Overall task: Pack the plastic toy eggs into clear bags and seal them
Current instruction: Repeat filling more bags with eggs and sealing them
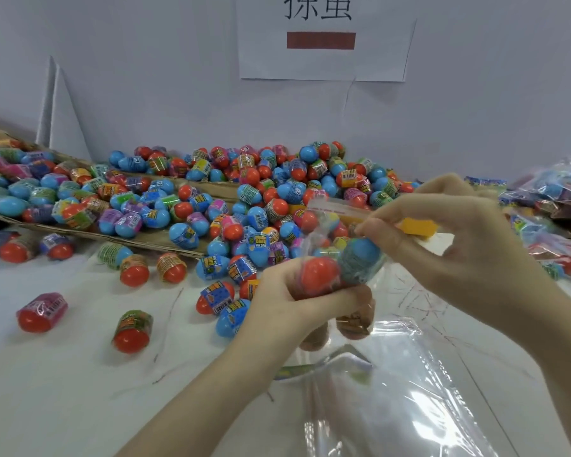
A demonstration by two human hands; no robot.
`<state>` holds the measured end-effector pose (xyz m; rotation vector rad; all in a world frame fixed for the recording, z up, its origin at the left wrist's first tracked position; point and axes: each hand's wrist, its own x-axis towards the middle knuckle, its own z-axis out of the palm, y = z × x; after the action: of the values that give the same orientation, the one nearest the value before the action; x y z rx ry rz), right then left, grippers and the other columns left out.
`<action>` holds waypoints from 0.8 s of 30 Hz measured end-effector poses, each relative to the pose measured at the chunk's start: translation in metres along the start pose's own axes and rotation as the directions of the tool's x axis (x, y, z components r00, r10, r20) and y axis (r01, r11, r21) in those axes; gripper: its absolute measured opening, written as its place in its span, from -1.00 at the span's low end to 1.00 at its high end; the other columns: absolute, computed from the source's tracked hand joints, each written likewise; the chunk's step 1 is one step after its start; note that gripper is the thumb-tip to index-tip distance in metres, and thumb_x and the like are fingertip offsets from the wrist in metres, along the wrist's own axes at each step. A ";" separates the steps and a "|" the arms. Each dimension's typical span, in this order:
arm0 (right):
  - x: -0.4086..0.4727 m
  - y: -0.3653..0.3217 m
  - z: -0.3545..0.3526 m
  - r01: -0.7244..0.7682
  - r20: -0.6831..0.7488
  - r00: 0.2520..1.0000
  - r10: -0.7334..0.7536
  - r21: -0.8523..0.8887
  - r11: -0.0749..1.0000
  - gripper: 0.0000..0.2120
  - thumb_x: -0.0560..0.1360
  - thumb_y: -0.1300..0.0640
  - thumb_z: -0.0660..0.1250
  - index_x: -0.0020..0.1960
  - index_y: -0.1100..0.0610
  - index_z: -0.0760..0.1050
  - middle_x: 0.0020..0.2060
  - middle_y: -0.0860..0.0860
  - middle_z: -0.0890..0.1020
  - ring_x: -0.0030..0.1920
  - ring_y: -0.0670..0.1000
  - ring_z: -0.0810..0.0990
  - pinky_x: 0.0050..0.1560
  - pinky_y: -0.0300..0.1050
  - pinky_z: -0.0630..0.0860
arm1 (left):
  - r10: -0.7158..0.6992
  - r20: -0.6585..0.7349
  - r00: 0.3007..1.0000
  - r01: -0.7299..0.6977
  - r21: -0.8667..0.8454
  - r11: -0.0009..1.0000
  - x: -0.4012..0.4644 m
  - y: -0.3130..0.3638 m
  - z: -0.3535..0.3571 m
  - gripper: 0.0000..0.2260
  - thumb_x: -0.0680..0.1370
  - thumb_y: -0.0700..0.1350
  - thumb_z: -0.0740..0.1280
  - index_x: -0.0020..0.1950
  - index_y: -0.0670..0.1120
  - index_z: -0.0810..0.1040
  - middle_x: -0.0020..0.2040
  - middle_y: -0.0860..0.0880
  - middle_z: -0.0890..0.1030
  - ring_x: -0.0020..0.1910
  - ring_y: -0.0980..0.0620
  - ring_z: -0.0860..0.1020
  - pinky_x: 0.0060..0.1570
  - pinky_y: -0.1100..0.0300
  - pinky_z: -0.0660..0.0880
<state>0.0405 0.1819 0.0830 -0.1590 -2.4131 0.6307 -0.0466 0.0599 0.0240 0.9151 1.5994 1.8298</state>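
Head view: the left hand [297, 291] has its grip pressed around the bottom of a small clear plastic bag [338, 245] holding an orange plastic toy egg [320, 272] and a blue plastic toy egg [363, 255]. At two o'clock, the right hand [442, 239] pinches the bag's flap above the white counter [63, 374].

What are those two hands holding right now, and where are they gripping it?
Both hold one small clear plastic bag with an orange-red egg and a blue egg inside. The left hand cups its filled bottom; the right hand pinches its open top strip.
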 end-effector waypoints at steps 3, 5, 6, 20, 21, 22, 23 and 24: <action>0.000 0.005 0.001 -0.006 0.093 0.996 0.006 -0.001 1.000 -0.75 0.30 -0.39 0.16 -0.30 -0.27 0.48 -0.31 -0.28 0.51 0.00 -0.21 0.33 0.07 0.00 0.21 | -0.027 0.067 0.997 0.025 0.030 0.999 0.000 0.000 0.000 -0.72 0.24 -0.04 0.55 -0.14 -0.11 0.63 -0.18 -0.39 0.55 -0.28 -0.11 0.46 -0.37 0.28 0.41; 0.000 0.004 0.004 -0.025 0.218 0.976 0.022 0.011 1.000 -0.68 0.24 -0.40 0.09 -0.26 -0.26 0.50 -0.25 -0.23 0.45 0.00 -0.18 0.33 0.13 0.08 0.25 | -0.039 0.087 0.995 0.038 0.014 0.999 0.000 -0.001 0.000 -0.73 0.21 -0.01 0.51 -0.18 -0.10 0.64 -0.23 -0.36 0.56 -0.28 -0.09 0.48 -0.36 0.31 0.43; 0.000 0.005 0.005 -0.028 0.265 0.964 0.024 0.009 1.000 -0.67 0.20 -0.39 0.07 -0.24 -0.28 0.49 -0.21 -0.21 0.44 0.00 -0.14 0.33 0.14 0.13 0.27 | -0.047 0.080 0.996 0.047 -0.003 0.999 0.000 -0.001 0.000 -0.74 0.18 -0.01 0.49 -0.21 -0.10 0.65 -0.30 -0.27 0.58 -0.30 -0.05 0.51 -0.36 0.35 0.43; 0.001 0.009 0.019 -0.090 -0.005 0.996 0.092 0.141 0.986 -0.66 0.21 -0.29 0.25 -0.26 -0.05 0.54 -0.39 -0.18 0.60 -0.21 -0.14 0.57 0.07 0.22 0.43 | -0.231 0.076 0.970 0.239 -0.125 0.963 0.000 -0.002 -0.002 -0.69 0.24 -0.04 0.53 -0.07 -0.09 0.65 -0.08 -0.11 0.69 0.02 -0.12 0.62 0.13 0.02 0.46; 0.002 0.010 0.020 -0.113 -0.011 0.993 0.116 0.177 0.978 -0.68 0.21 -0.27 0.27 -0.24 -0.05 0.56 -0.38 -0.17 0.61 -0.22 -0.18 0.58 0.08 0.19 0.44 | -0.225 0.060 0.972 0.231 -0.113 0.966 0.001 -0.002 -0.002 -0.70 0.23 -0.05 0.50 -0.07 -0.07 0.65 -0.09 -0.10 0.69 0.01 -0.09 0.62 0.11 0.05 0.47; 0.001 0.009 0.021 -0.132 -0.006 0.991 0.136 0.200 0.971 -0.70 0.22 -0.25 0.29 -0.22 -0.05 0.56 -0.36 -0.18 0.62 -0.22 -0.22 0.58 0.08 0.16 0.46 | -0.213 0.038 0.976 0.216 -0.103 0.971 0.001 -0.002 -0.001 -0.70 0.21 -0.06 0.53 -0.10 -0.04 0.66 -0.12 -0.08 0.69 -0.05 -0.02 0.64 0.04 0.13 0.50; 0.001 0.009 0.021 -0.141 0.002 0.990 0.143 0.204 0.969 -0.71 0.23 -0.25 0.29 -0.21 -0.08 0.56 -0.33 -0.20 0.62 -0.19 -0.23 0.58 0.09 0.14 0.46 | -0.199 0.014 0.980 0.200 -0.095 0.975 0.002 -0.003 -0.001 -0.69 0.17 -0.06 0.57 -0.13 -0.01 0.65 -0.15 -0.07 0.69 -0.14 0.05 0.64 -0.08 0.22 0.53; 0.001 0.008 0.021 -0.136 0.003 0.990 0.139 0.198 0.971 -0.71 0.23 -0.27 0.26 -0.20 -0.12 0.55 -0.28 -0.25 0.62 -0.12 -0.23 0.57 0.13 0.15 0.44 | -0.189 -0.013 0.982 0.187 -0.090 0.978 0.002 -0.003 -0.001 -0.69 0.13 -0.04 0.57 -0.16 0.03 0.65 -0.17 -0.07 0.68 -0.21 0.10 0.62 -0.19 0.28 0.53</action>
<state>0.0266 0.1802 0.0651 -0.2468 -2.3257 0.9264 -0.0486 0.0608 0.0213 0.6826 1.5486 1.7679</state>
